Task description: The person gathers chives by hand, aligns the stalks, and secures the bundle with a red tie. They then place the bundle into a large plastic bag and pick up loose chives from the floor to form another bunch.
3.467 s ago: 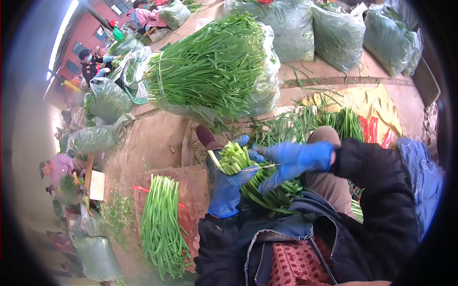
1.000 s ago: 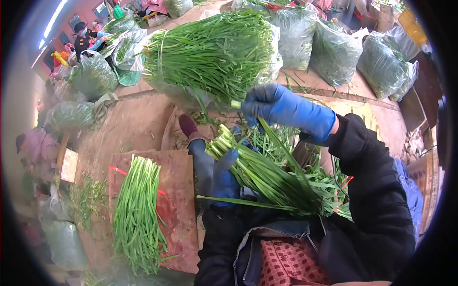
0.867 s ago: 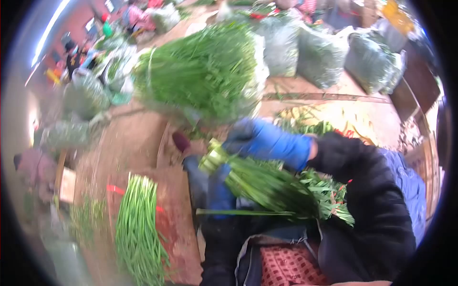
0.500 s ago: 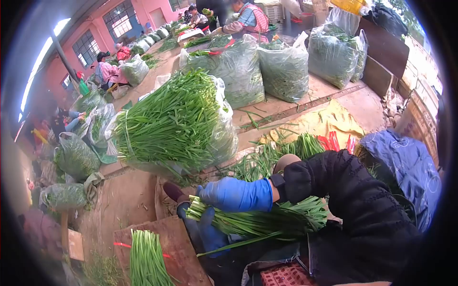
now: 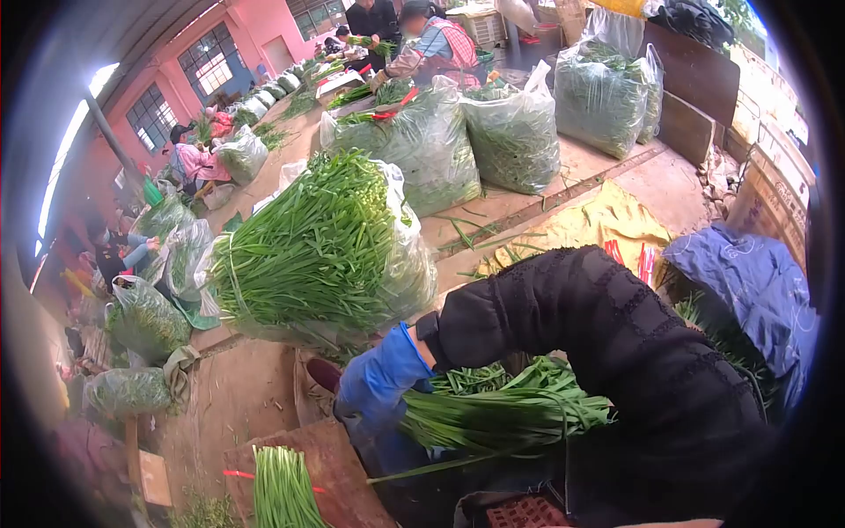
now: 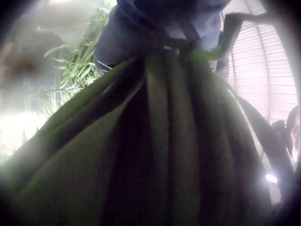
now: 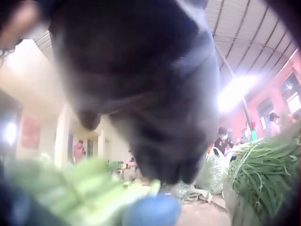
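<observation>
A bunch of garlic chives (image 5: 502, 414) lies across the lap in the head view, leaves toward the right. My gloved left hand (image 6: 160, 23) grips it near the stem end; in the head view the right arm and hand mostly cover this hand. The left thumb's blue tip shows beside the pale stems in the right wrist view. My gloved right hand (image 5: 378, 378) reaches down right at the stem ends. In the right wrist view, its fingers (image 7: 164, 150) hang downward, with the thumb apart and nothing visible between. One long leaf sticks out below the bunch.
A wooden board (image 5: 343, 458) with a second pile of chives (image 5: 283, 493) lies at lower left. A large tied bundle (image 5: 304, 242) stands ahead. Filled plastic bags (image 5: 510, 136) line the back. A blue cloth (image 5: 748, 290) and red ties (image 5: 647, 262) are at right. Other people sit farther off.
The right hand rose off the bunch, came back over it, and now reaches left and down at the stem ends. The left hand keeps its grip. The head view has tilted up.
</observation>
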The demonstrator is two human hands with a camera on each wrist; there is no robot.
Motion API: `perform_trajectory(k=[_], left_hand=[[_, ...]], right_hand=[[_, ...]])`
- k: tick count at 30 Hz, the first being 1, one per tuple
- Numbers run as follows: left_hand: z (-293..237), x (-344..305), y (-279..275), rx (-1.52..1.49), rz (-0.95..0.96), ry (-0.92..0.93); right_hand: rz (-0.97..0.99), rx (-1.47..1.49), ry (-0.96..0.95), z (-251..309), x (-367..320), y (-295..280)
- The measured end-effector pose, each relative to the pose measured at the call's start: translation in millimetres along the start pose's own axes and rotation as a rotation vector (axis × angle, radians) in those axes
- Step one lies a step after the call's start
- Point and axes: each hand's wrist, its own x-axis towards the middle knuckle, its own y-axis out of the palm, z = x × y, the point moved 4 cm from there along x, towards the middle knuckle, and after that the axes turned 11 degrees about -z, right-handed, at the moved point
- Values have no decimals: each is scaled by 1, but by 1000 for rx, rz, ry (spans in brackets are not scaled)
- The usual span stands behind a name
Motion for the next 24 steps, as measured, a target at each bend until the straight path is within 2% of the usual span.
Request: perform_trajectory(k=[3, 4, 6, 7, 9, 10, 11, 12, 14, 16, 17, 19, 20, 21, 23, 24], left_hand=[[7, 14, -18, 49, 5, 33], [11, 19, -26, 66, 1, 33], [13, 30, -34, 92, 4, 60], [11, 32, -39, 90, 1, 73], [6, 33, -37, 86, 6, 90], [-2, 27, -33, -12, 1, 91], [-12, 16, -23, -106, -4, 89], [-22, 8, -5, -116, -108, 250], [-33, 11, 1, -115, -91, 303], [-46, 7, 16, -71, -85, 384], [-50, 6, 22, -61, -82, 384], [-60, 2, 39, 9, 47, 489], [-67, 0, 47, 28, 77, 541], [-73, -2, 57, 33, 83, 540], [-86, -9, 79, 137, 79, 656], [-89, -9, 85, 154, 55, 639]], right_hand=[[20, 166, 29, -16, 6, 16], [18, 172, 34, -10, -1, 8], [-90, 424, 123, 6, -22, -21], [-93, 426, 127, 2, -28, -20], [-649, 496, 223, -18, -45, -36], [-468, 863, 293, -22, -53, -27], [-476, 868, 295, -22, -62, -13], [-496, 945, 243, -19, -68, 9], [-525, 1021, 193, -13, -71, 41], [-492, 1263, 74, -4, -71, 56], [-499, 1268, 68, -4, -71, 56], [-687, 933, -27, -2, -72, 40], [-613, 1050, -21, 3, -73, 33], [-621, 1050, -24, 4, -68, 26], [-676, 1097, -237, 14, -62, 7], [-616, 1341, -267, 20, -64, 4]])
